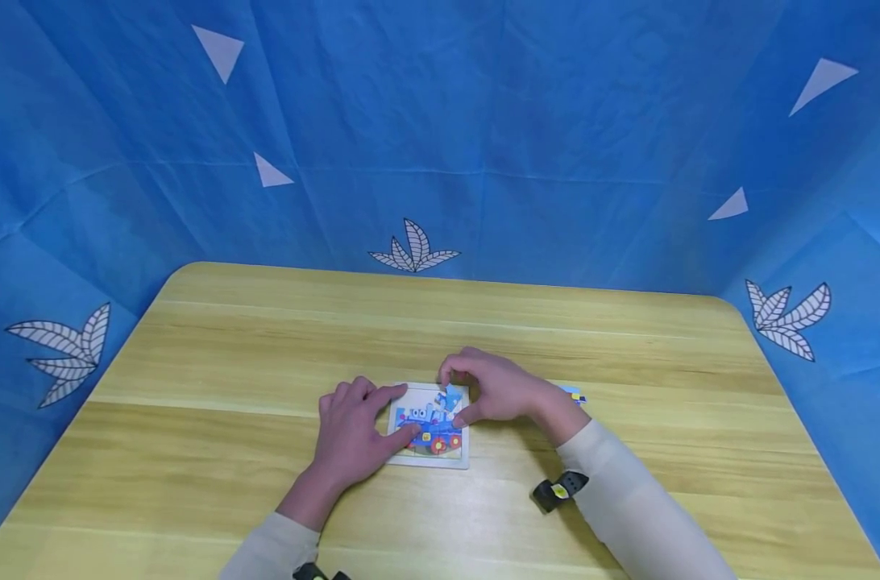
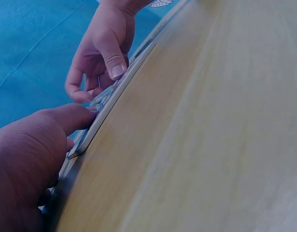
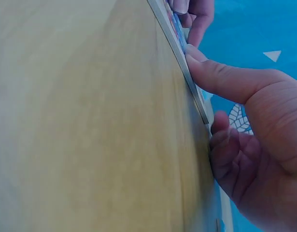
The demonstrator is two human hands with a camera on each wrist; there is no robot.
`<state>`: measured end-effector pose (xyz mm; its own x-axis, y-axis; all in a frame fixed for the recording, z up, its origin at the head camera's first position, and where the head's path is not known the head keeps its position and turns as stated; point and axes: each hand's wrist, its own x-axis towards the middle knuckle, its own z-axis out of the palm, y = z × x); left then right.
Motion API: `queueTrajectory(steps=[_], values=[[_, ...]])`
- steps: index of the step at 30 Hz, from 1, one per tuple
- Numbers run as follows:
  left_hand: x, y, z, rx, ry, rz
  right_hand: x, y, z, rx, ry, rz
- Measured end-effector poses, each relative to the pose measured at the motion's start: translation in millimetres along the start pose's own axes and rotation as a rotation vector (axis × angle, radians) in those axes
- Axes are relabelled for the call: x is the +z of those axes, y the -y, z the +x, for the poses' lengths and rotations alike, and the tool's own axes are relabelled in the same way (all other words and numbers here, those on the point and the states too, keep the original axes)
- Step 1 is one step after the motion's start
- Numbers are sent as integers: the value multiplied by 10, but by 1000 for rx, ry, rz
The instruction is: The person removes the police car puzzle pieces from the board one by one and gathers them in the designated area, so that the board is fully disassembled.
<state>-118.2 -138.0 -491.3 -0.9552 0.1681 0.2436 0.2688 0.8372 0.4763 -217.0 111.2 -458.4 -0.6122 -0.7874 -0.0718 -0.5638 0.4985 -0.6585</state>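
Observation:
A small jigsaw puzzle with a blue vehicle picture lies in a white-edged tray on the table. My left hand rests at the tray's left side, its thumb laid on the picture and its index finger by the upper left corner. From the right, my right hand reaches over the upper right part. Between its bent index finger and its thumb is a blue puzzle piece, tilted against the picture. In the right wrist view the right thumb touches the puzzle's face; the piece is hidden there.
Another blue and yellow puzzle piece lies on the table behind the right wrist, partly covered. The wooden table ends at a blue cloth at the back and sides. A black strap hangs at the right sleeve.

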Motion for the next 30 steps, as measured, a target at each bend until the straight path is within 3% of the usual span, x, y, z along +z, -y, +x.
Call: queueTrajectory(steps=[6,13,24,30], values=[[2,2,-7,-8,4,3,34,-26,-21,12,-67,14],[12,5,-3,-19,17,9,42,-56,-59,-34,-134,115],[9,14,-3,-10,13,16,68,-102,-24,-30,-172,69],[9,11,-2,-10,15,22,57,-98,-17,-28,-154,66]])
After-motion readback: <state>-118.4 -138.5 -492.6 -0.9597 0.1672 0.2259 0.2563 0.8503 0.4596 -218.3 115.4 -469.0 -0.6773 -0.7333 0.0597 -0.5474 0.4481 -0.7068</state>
